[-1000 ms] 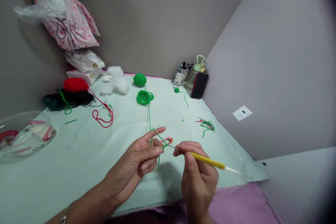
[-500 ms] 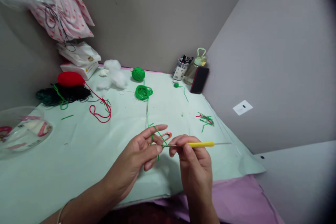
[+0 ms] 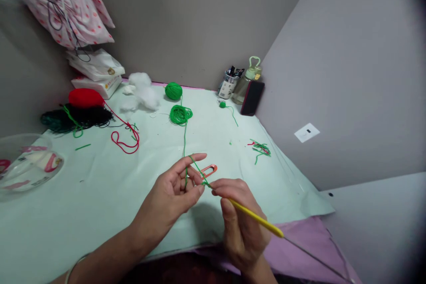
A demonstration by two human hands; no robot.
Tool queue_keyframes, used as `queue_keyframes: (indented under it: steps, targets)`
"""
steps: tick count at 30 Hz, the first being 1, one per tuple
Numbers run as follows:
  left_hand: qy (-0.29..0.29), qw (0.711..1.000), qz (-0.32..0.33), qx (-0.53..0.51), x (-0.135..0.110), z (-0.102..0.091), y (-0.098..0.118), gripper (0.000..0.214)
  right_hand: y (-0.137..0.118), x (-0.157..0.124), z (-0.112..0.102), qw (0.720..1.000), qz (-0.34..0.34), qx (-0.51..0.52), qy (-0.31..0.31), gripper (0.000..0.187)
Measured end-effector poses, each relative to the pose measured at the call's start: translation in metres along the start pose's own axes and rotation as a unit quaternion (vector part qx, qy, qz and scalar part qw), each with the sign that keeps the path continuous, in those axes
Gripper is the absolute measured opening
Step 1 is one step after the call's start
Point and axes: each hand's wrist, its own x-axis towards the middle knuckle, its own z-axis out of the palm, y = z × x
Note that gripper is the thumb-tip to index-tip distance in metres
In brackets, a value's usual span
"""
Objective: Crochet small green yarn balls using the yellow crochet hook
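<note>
My left hand (image 3: pixel 176 186) pinches a small piece of green crochet work (image 3: pixel 205 183) between thumb and fingers. Green yarn (image 3: pixel 184 142) runs over its raised index finger and back to a loose coil (image 3: pixel 180 115) on the table. A crochet hook (image 3: pixel 256 216) with a yellow handle is gripped in my right hand (image 3: pixel 244 217), its tip at the green stitches and its metal rear end slanting down to the right. An orange stitch marker (image 3: pixel 209 171) shows just behind the fingertips; whether it hangs from the work I cannot tell.
Behind the coil sits a green yarn ball (image 3: pixel 173 91). White stuffing (image 3: pixel 144 91), red yarn (image 3: pixel 86 97) and dark yarn (image 3: pixel 89 116) lie at left, near a clear plastic bowl (image 3: pixel 29 164). A phone (image 3: pixel 252 98) leans against a bottle (image 3: pixel 240 91) at right; yarn scraps (image 3: pixel 261 147) lie nearer.
The hook has swung from nearly level to a steep slant, its rear end now lower right. My right hand has turned with it, and the view has shifted slightly.
</note>
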Motion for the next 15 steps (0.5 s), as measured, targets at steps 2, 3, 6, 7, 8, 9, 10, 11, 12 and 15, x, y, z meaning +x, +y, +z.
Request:
queue_keyframes:
  steps: [2,3,6,7,8,9,10,11,12,15]
  targets:
    - [-0.009,1.000,-0.009,-0.021,-0.001,0.002,-0.001,0.056,0.004,-0.004,0.002,0.996,-0.043,-0.073,-0.003,0.041]
    - [-0.021,0.999,-0.018,-0.041,-0.001,0.002,-0.002,0.058,0.006,-0.007,0.002,0.991,-0.070,-0.116,-0.003,0.045]
    - [-0.079,0.985,-0.073,-0.138,-0.002,0.002,-0.001,0.061,0.009,-0.014,0.004,0.977,-0.106,-0.183,-0.003,0.052]
    - [-0.095,0.977,-0.092,-0.169,-0.002,0.002,-0.001,0.060,0.009,-0.014,0.004,0.983,-0.087,-0.161,0.003,0.049]
    - [-0.103,0.970,-0.103,-0.192,-0.001,0.001,0.000,0.058,0.008,-0.013,0.004,0.992,-0.051,-0.116,0.015,0.044]
    - [-0.104,0.967,-0.106,-0.206,0.000,0.000,0.001,0.055,0.007,-0.010,0.003,0.998,-0.007,-0.054,0.034,0.038]
    - [-0.099,0.967,-0.102,-0.211,0.001,-0.001,0.002,0.051,0.005,-0.007,0.004,0.997,0.036,0.018,0.058,0.031]
    - [-0.092,0.969,-0.094,-0.210,0.001,-0.002,0.003,0.048,0.004,-0.003,0.004,0.990,0.074,0.089,0.082,0.026]
    - [-0.085,0.971,-0.084,-0.205,0.002,-0.001,0.003,0.045,0.003,0.001,0.005,0.979,0.103,0.149,0.095,0.023]
    - [-0.078,0.980,-0.066,-0.172,0.001,0.001,0.001,0.041,0.004,0.009,0.009,0.959,0.140,0.231,0.089,0.019]
